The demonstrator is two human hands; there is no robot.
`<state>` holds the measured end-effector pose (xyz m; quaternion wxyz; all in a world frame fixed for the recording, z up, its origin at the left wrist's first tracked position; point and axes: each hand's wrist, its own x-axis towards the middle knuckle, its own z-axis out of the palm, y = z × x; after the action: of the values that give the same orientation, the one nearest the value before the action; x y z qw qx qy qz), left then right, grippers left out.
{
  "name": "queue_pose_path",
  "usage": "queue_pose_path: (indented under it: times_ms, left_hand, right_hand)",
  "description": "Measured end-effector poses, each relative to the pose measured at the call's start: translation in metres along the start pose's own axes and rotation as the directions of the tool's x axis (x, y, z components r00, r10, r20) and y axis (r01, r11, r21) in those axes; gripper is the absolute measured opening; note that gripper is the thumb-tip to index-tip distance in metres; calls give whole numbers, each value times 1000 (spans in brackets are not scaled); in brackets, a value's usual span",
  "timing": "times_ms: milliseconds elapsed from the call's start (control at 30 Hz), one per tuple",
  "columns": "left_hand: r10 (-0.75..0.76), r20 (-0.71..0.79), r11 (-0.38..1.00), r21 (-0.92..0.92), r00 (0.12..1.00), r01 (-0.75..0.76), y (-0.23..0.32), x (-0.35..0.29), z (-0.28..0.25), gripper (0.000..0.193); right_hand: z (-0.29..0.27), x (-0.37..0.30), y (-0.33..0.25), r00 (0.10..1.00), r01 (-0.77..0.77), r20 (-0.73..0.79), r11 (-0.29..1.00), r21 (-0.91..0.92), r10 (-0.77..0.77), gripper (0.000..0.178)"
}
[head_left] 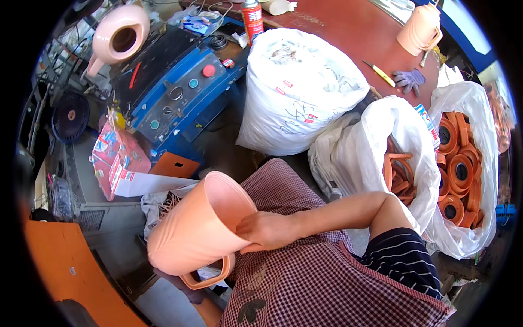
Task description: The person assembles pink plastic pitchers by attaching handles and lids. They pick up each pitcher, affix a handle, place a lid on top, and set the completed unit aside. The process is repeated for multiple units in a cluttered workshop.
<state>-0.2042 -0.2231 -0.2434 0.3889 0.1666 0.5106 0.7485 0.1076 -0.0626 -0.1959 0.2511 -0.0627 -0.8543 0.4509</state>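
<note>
A pink plastic jug (pixel 188 234) with a wide round mouth and a side handle lies tilted in front of me, mouth up and to the right. Its rim is gripped by my right hand (pixel 267 231), fingers reaching over the edge into the mouth. Underneath the lower end, my left hand (pixel 182 284), in what looks like a dark glove, holds the jug from below; most of its fingers are hidden behind the jug. The handle (pixel 226 270) hangs toward my lap, over my checked apron (pixel 294 272).
A blue machine panel (pixel 169 101) with buttons stands ahead left, with another pink jug (pixel 121 35) beyond. White sacks (pixel 294 109) are ahead; bags at right hold orange-brown rings (pixel 460 171). The red table (pixel 338 32) bears a yellow cutter (pixel 381 74), a purple glove (pixel 409 82) and a jug (pixel 419 30).
</note>
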Motion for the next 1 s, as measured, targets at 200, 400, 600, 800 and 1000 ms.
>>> queue_pose_path:
  times_ms: [200, 400, 600, 800, 1000]
  left_hand:
    - [455, 331, 503, 670, 826, -546, 53, 47, 76, 63]
    - [308, 310, 761, 488, 900, -428, 131, 6, 110, 54]
    - [-275, 691, 398, 714, 668, -576, 167, 44, 181, 78]
    - [-372, 865, 647, 502, 337, -574, 145, 46, 167, 74]
    - [-299, 809, 503, 585, 507, -637, 143, 27, 142, 77]
  right_hand:
    - [-66, -22, 41, 970, 181, 16, 682, -709, -241, 22]
    - [-206, -48, 96, 781, -454, -621, 621, -639, -69, 18]
    - [-147, 27, -21, 941, 145, -138, 736, -661, -309, 23]
    - [-41, 95, -80, 854, 476, 2, 779, -408, -521, 26]
    - [17, 112, -81, 832, 443, -25, 691, -572, -554, 28]
